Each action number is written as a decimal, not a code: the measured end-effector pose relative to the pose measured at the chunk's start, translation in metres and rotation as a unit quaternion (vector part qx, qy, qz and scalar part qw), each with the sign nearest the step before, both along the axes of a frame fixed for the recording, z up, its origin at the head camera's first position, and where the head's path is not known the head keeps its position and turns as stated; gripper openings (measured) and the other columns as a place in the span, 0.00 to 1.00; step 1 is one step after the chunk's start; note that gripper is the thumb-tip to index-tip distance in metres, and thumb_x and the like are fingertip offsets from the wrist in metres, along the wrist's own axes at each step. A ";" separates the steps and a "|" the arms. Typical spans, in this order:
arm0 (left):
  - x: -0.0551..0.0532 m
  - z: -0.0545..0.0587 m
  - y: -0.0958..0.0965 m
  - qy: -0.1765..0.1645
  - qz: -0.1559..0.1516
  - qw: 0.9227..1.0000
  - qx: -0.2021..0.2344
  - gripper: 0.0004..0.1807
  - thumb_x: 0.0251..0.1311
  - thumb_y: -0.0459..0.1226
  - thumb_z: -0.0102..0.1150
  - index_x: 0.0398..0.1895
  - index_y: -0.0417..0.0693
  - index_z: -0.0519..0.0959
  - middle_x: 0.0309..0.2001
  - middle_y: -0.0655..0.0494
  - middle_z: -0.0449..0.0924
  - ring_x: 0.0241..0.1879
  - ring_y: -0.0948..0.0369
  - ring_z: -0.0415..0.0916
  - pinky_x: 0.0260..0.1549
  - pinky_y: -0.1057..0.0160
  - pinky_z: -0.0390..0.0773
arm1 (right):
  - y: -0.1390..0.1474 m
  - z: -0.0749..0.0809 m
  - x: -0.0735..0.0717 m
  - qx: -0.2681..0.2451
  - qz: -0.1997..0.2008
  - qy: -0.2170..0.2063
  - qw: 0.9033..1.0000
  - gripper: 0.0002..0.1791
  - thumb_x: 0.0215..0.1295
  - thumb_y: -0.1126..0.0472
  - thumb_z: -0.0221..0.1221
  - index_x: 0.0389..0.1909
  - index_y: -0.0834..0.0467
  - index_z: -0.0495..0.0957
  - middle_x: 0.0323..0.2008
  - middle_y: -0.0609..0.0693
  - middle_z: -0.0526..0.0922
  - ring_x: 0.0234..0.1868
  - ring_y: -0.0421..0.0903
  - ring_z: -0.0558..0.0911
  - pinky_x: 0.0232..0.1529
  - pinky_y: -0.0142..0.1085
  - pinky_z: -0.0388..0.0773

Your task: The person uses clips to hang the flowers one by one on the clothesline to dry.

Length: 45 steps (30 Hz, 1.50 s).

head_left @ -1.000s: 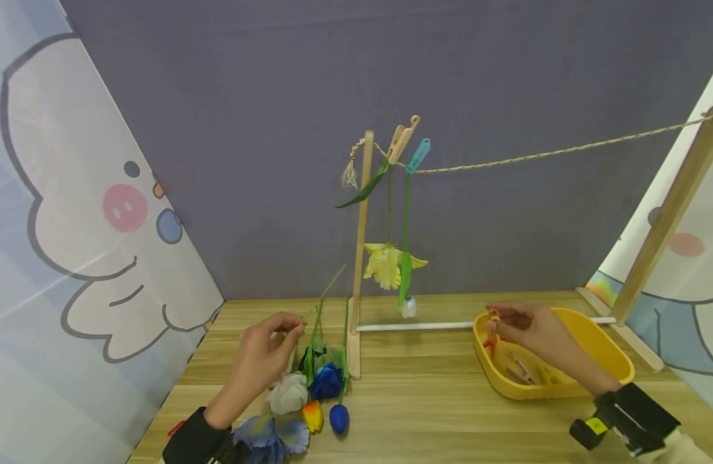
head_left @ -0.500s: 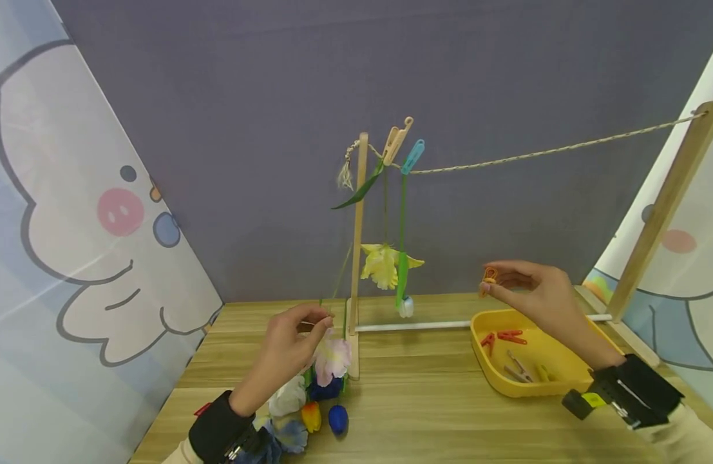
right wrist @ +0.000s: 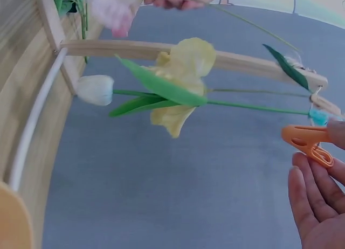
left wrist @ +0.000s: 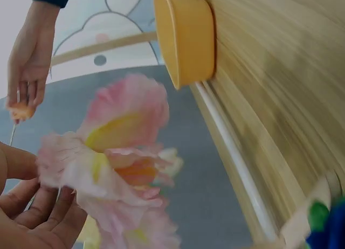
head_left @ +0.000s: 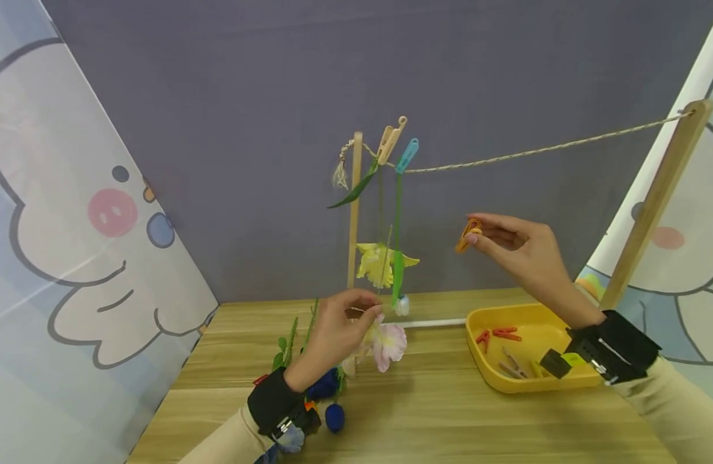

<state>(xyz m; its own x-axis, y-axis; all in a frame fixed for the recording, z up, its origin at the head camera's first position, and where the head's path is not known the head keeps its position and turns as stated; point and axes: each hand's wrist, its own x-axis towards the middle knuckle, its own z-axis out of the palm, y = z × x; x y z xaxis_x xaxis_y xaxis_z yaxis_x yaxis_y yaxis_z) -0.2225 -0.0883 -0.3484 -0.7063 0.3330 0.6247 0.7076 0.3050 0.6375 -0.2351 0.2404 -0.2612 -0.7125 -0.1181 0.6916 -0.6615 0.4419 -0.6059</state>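
My left hand (head_left: pixel 340 330) pinches the thin stem of a pale pink artificial flower (head_left: pixel 389 345). The bloom hangs below the fingers, its ruffled petals and yellow centre filling the left wrist view. In the air over the yellow basin, my right hand (head_left: pixel 524 261) holds an orange clothespin (right wrist: pixel 307 141) between thumb and fingers. Ahead of both hands runs a rope (head_left: pixel 541 153). A beige clothespin (head_left: pixel 389 142) holds a yellow flower (head_left: pixel 377 265) on it, head down, and a blue clothespin (head_left: pixel 408 155) holds a white tulip (right wrist: pixel 96 90) beside it.
The yellow basin (head_left: pixel 489 385) at right contains red clothespins (head_left: pixel 507 333) and a few others. Wooden posts (head_left: pixel 657 206) carry the rope, joined low by a white rod (head_left: pixel 434 323). Blue flowers (head_left: pixel 335 417) and more stems lie on the table, partly behind my left arm.
My left hand has moved right, lifting the pink flower away from the pile. My right hand has raised the orange clothespin out of the basin and carried it up and left.
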 end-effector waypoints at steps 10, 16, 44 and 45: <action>-0.018 0.000 0.034 0.025 -0.038 0.998 0.041 0.07 0.68 0.33 0.67 0.45 0.41 0.86 0.40 0.52 0.88 0.38 0.58 0.86 0.43 0.62 0.85 | -0.018 0.032 -0.013 -0.019 0.042 0.094 0.994 0.21 0.63 0.77 0.66 0.58 0.63 0.84 0.48 0.62 0.87 0.45 0.41 0.87 0.48 0.27 0.82; -0.025 0.009 0.056 -0.006 -0.038 0.998 0.051 0.07 0.69 0.35 0.66 0.45 0.43 0.86 0.39 0.54 0.88 0.38 0.62 0.85 0.44 0.64 0.84 | -0.031 0.063 -0.006 -0.048 0.072 0.113 0.990 0.17 0.64 0.78 0.65 0.54 0.70 0.83 0.46 0.65 0.87 0.44 0.42 0.88 0.48 0.28 0.82; -0.066 0.049 0.093 -0.103 -0.083 0.980 0.151 0.10 0.70 0.32 0.63 0.48 0.32 0.83 0.40 0.43 0.87 0.39 0.49 0.86 0.40 0.61 0.85 | -0.031 0.121 -0.068 -0.061 0.012 0.007 0.998 0.19 0.61 0.54 0.74 0.51 0.59 0.88 0.45 0.48 0.90 0.45 0.37 0.88 0.46 0.26 0.81; -0.067 0.049 0.093 -0.104 -0.083 0.979 0.154 0.11 0.70 0.32 0.63 0.50 0.32 0.82 0.41 0.42 0.87 0.39 0.48 0.86 0.41 0.60 0.85 | -0.032 0.122 -0.069 -0.056 0.012 0.003 0.998 0.19 0.62 0.54 0.74 0.51 0.59 0.88 0.45 0.47 0.90 0.46 0.37 0.88 0.46 0.27 0.81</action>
<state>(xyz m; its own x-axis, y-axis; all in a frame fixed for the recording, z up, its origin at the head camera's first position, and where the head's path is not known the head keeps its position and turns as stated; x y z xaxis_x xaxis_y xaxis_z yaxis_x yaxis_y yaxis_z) -0.2899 0.0047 -0.2993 -0.7808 0.2723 0.5623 0.5765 -0.0327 0.8164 -0.3043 0.2080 -0.1394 -0.7065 -0.0563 0.7054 -0.6744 0.3558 -0.6470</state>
